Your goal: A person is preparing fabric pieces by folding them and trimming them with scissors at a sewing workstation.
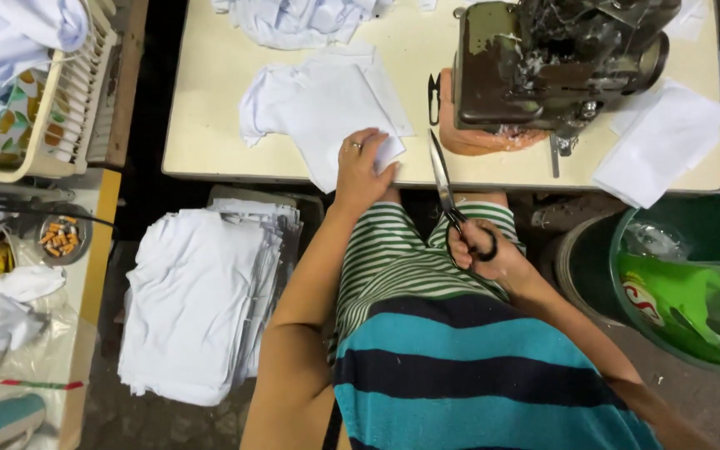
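My left hand (pixel 362 167) presses flat on a white fabric piece (pixel 318 108) lying at the near edge of the cream sewing table (pixel 202 150). A ring shows on one finger. My right hand (pixel 481 248) grips the black handles of large scissors (pixel 443 179), whose blades point up toward the table edge, just right of the fabric. The blades look nearly closed. My lap, in green-striped cloth, lies below both hands.
A dark, worn sewing machine (pixel 552 62) stands on the table's right. Small thread snips (pixel 433 98) lie beside it. White cloth pieces (pixel 660 137) rest at the right, a stack of white fabric (pixel 197 304) at lower left, a green bin (pixel 693 275) at right.
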